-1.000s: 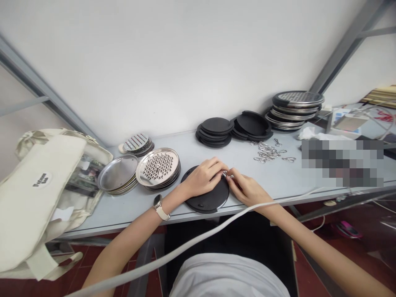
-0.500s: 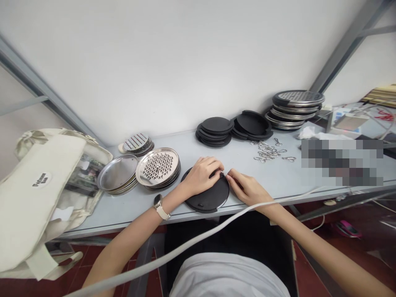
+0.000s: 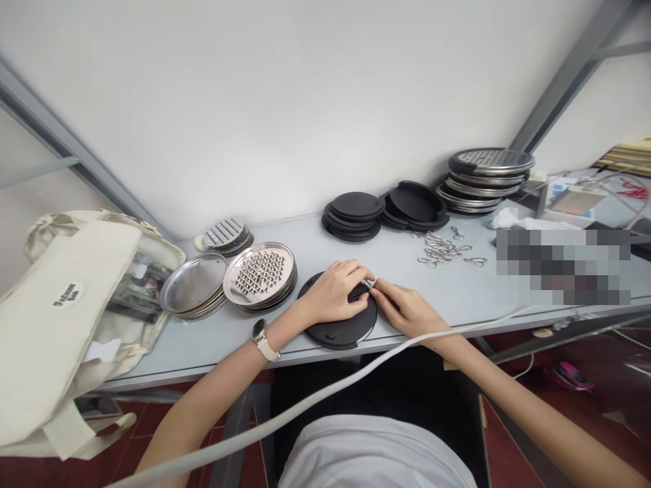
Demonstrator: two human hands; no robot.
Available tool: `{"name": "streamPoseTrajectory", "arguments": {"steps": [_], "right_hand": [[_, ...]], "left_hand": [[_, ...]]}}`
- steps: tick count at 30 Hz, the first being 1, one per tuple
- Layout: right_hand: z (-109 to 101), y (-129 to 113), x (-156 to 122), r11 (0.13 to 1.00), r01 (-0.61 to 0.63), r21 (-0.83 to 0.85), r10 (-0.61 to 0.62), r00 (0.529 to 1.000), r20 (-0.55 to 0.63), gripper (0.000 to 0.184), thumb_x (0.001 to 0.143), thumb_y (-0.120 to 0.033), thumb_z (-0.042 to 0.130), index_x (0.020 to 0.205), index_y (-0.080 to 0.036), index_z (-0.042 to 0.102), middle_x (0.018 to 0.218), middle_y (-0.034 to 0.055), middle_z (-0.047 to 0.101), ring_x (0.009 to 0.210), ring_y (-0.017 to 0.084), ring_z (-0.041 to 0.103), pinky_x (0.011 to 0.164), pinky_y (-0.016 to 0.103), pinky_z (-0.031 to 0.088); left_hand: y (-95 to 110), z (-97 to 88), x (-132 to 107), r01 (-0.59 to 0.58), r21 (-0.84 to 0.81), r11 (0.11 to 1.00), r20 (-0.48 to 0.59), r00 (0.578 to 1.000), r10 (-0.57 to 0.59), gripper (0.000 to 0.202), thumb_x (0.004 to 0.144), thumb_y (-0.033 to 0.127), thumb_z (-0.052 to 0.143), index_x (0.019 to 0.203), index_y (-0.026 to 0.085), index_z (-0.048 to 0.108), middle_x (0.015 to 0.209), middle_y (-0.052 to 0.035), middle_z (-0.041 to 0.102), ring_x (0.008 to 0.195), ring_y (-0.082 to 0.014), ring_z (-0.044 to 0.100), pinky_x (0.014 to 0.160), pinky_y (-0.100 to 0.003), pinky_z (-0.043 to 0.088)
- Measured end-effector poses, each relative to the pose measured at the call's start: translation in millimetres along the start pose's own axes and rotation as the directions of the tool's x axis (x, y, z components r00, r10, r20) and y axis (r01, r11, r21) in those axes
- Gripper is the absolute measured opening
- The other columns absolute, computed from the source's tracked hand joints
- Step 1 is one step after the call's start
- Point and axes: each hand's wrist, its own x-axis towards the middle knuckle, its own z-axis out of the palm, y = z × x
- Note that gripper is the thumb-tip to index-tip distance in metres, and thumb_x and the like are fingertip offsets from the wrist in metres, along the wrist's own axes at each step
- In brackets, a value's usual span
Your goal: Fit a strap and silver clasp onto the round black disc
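Note:
A black round plastic disc (image 3: pixel 338 330) lies at the table's front edge, partly covered by my left hand (image 3: pixel 336 293). My left fingers curl over its far right rim, with the thumb down on its face, apart from the index finger. My right hand (image 3: pixel 401 305) pinches a small metal clip (image 3: pixel 369 284) at that rim, beside my left fingertips. The exact fit of clip and disc is hidden by the fingers. Several loose metal spring clips (image 3: pixel 441 251) lie in a pile beyond my right hand.
Round metal grater plates (image 3: pixel 262 271) and plain metal discs (image 3: pixel 196 281) are stacked left, near a cream bag (image 3: pixel 66 325). Black discs (image 3: pixel 356 205) and assembled graters (image 3: pixel 488 163) stand along the wall. A white cable (image 3: pixel 325 390) crosses before my right forearm.
My left thumb has moved down, away from the clip and the index finger. The right hand keeps its pinch in almost the same place.

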Motion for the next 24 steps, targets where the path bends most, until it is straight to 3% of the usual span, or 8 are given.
{"name": "streamPoseTrajectory", "arguments": {"steps": [9,18,24], "right_hand": [[0.0,-1.7,-1.5,0.996,-0.046,0.080,0.046,0.999,-0.003,0.015,0.095,-0.031,0.034,0.086,-0.022,0.042,0.066,-0.0003,0.054,0.056,0.016,0.053,0.056,0.024,0.039],[-0.8,-3.1,-1.8,0.991,-0.069,0.111,0.069,0.998,0.002,0.018,0.096,-0.033,0.033,0.082,-0.023,0.037,0.062,-0.0021,0.050,0.055,0.015,0.051,0.054,0.024,0.037],[-1.8,-4.6,-1.7,0.983,-0.106,0.151,0.106,0.994,0.011,0.012,0.096,-0.033,0.034,0.094,-0.023,0.038,0.057,-0.0052,0.047,0.050,0.015,0.053,0.053,0.023,0.037]], "left_hand": [[-2.1,1.1,0.1,-0.018,-0.069,0.997,0.035,0.999,0.020,0.017,0.085,0.015,0.046,0.102,0.018,0.050,0.098,-0.0046,0.056,0.095,-0.0182,0.054,0.089,-0.031,0.040],[-1.2,-1.8,0.8,-0.008,-0.036,0.999,0.042,0.999,0.010,0.015,0.089,0.013,0.042,0.100,0.018,0.051,0.097,-0.0045,0.056,0.096,-0.0177,0.053,0.088,-0.032,0.039],[-3.1,-2.1,0.6,-0.024,-0.033,0.999,0.017,1.000,0.025,0.023,0.091,0.007,0.036,0.103,0.018,0.052,0.100,-0.0052,0.054,0.096,-0.0173,0.052,0.088,-0.030,0.039]]}}
